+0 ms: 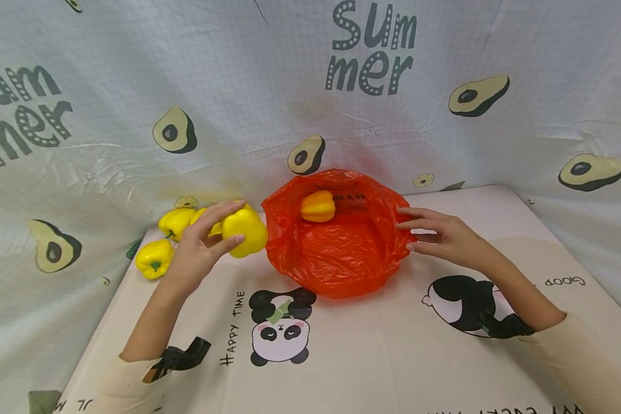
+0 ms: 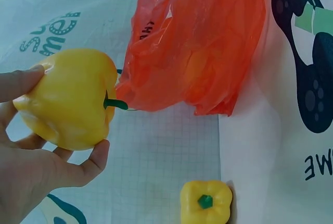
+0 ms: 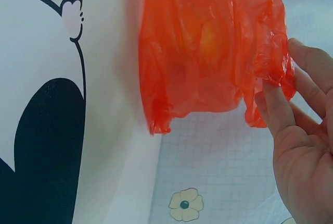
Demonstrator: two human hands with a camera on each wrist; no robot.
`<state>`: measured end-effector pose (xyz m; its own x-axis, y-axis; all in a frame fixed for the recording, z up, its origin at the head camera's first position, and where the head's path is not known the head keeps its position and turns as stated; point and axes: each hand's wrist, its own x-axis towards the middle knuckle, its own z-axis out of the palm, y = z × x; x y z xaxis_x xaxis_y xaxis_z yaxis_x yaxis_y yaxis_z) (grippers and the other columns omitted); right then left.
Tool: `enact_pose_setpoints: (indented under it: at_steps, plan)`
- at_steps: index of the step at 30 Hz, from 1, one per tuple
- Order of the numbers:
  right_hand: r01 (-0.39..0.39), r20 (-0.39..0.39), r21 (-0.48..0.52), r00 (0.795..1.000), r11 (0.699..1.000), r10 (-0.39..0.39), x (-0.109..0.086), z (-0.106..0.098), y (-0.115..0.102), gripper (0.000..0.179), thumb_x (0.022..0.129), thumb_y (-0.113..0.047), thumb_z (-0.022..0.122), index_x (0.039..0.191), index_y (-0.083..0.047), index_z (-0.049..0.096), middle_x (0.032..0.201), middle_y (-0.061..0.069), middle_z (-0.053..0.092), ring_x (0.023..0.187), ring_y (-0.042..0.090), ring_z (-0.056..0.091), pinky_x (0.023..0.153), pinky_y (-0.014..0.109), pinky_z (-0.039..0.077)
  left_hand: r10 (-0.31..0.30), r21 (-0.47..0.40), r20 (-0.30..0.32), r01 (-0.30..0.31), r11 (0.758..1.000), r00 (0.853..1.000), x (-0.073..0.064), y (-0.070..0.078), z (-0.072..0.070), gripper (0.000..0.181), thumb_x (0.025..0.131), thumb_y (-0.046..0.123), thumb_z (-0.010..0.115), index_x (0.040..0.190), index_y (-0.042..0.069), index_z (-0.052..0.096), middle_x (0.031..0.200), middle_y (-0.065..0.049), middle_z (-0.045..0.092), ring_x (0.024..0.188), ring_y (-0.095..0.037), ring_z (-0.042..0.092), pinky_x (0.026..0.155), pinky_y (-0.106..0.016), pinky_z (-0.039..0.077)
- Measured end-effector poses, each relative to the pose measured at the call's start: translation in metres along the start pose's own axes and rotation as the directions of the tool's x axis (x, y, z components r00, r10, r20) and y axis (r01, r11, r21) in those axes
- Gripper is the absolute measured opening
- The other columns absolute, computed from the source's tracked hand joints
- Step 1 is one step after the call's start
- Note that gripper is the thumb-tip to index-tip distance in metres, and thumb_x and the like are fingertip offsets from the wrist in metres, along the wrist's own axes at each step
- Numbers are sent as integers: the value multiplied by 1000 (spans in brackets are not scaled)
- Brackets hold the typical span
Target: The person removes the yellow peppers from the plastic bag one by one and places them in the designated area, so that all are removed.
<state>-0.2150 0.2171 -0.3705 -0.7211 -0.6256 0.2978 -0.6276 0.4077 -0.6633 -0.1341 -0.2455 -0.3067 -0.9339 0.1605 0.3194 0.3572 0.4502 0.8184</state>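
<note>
A yellow bell pepper (image 1: pixel 245 232) is held in my left hand (image 1: pixel 195 253), thumb on one side and fingers on the other, just left of the bag's opening. In the left wrist view the pepper (image 2: pixel 73 99) shows its green stem pointing toward the bag. The red plastic bag (image 1: pixel 341 253) stands with its mouth wide, and another yellow pepper (image 1: pixel 318 207) lies inside against its back wall. My right hand (image 1: pixel 442 236) holds the bag's right rim between thumb and fingers; in the right wrist view the fingers (image 3: pixel 278 104) are against the red plastic.
More yellow peppers (image 1: pixel 154 259) lie on the table at the left, behind my left hand. The table cover (image 1: pixel 362 351) has printed pandas. A sheet (image 1: pixel 248 86) with avocado prints hangs behind the table.
</note>
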Motion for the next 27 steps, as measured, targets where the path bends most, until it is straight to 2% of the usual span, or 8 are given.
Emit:
enact_pose_setpoints:
  at_steps: [9,20,27]
  plan:
    - [-7,9,17,1000,1000,7,0,0,1,45,89,-4,77,132,-4,66,150,18,51,137,43,46,88,41,56,32,24,-29,-32,999,999,-2,-7,-5,53,94,2,71,144,12,58,146,-3,51,127,-15,49,95,-16,50]
    - [-3,7,22,1000,1000,3,0,1,2,43,89,-2,76,131,-3,67,150,18,50,136,43,46,89,42,55,-5,73,-58,10,997,998,-5,-11,-11,51,93,4,73,142,12,60,145,-4,52,127,-12,47,92,-15,50]
    - [-4,14,29,1000,1000,3,0,2,2,44,88,0,76,132,-2,66,149,19,50,136,44,46,89,44,55,-41,69,-89,47,996,995,-6,-13,-17,49,92,2,74,139,10,62,142,-3,54,123,-14,49,89,-14,52]
